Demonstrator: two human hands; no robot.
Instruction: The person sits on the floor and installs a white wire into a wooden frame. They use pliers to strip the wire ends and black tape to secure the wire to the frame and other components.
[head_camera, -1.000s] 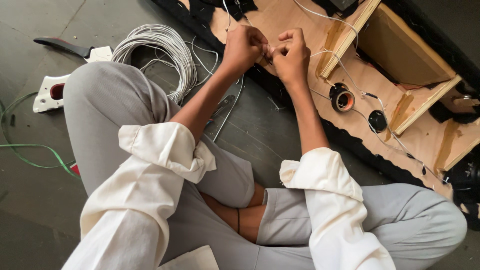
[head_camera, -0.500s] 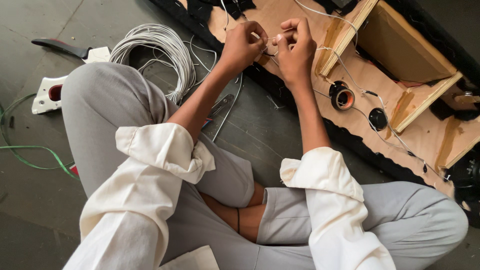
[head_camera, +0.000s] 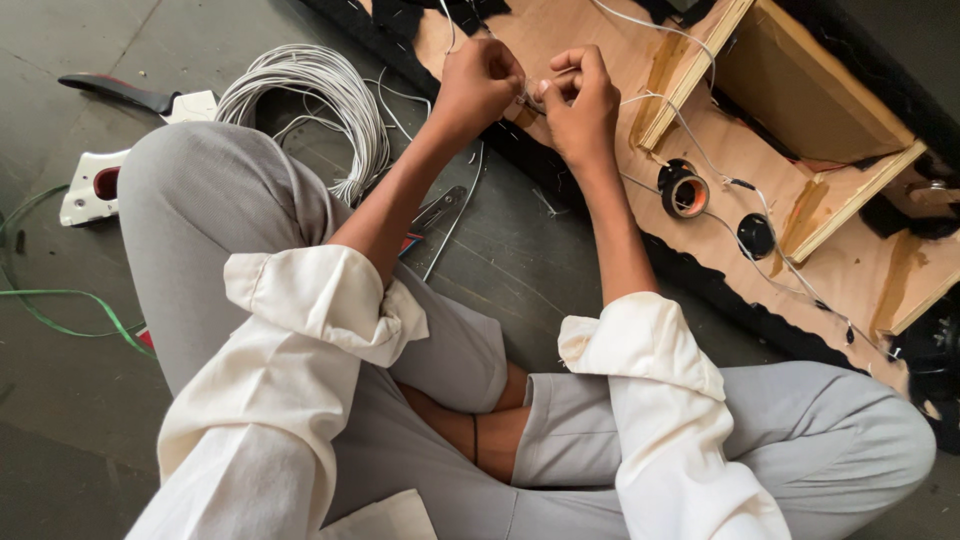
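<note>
I sit cross-legged on the floor. My left hand (head_camera: 478, 82) and my right hand (head_camera: 580, 100) are close together above a wooden panel (head_camera: 600, 30), both pinching the end of a thin white wire (head_camera: 690, 135). The fingertips nearly touch each other. The wire runs from my hands to the right across the panel, past a roll of black tape (head_camera: 684, 190) and a small black round part (head_camera: 755, 235). Both sleeves are rolled up to the elbows.
A coil of white wire (head_camera: 310, 95) lies on the floor by my left knee. A white tool with a red part (head_camera: 95, 185), a dark-handled tool (head_camera: 115, 92), green wire (head_camera: 60, 300) and pliers (head_camera: 435, 215) lie on the floor. Wooden partitions (head_camera: 800, 100) stand on the panel.
Both hands stay together at the wire end. The fingers have shifted slightly, with the right hand's fingers curling over the wire.
</note>
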